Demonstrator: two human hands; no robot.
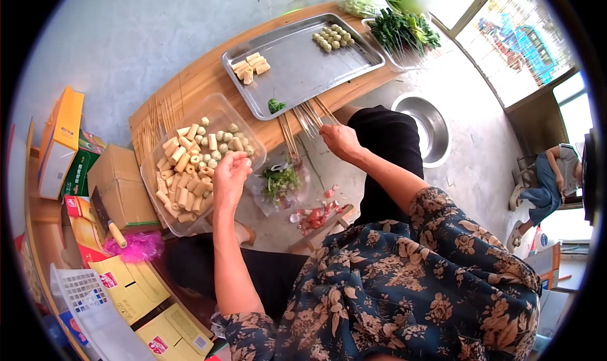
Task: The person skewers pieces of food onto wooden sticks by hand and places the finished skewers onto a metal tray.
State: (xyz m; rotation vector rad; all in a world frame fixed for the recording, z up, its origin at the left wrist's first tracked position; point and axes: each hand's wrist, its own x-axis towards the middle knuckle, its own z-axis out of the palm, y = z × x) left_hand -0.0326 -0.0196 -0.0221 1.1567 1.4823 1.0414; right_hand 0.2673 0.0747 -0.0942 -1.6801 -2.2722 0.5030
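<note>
My left hand (231, 174) is closed at the fingertips above the right side of a clear plastic tub (148, 171); what it pinches is too small to make out. The tub holds pale cut rolls (183, 187) and greenish balls (221, 136). My right hand (341, 141) is closed at the near edge of a metal tray (284, 45), its fingers on a thin skewer. More skewers (306, 117) stick out over the tray's edge beside it. On the tray lie pale rolls (251, 67), rows of greenish balls (333, 38) and a bit of leafy green (276, 105).
Bare skewers (163, 114) lie on the wooden table (196, 76) behind the tub. Leafy greens (404, 32) stand at the far right. A steel basin (436, 130) is on the floor. Boxes (120, 184) and a knife (115, 231) are at left. Another person (547, 177) sits at right.
</note>
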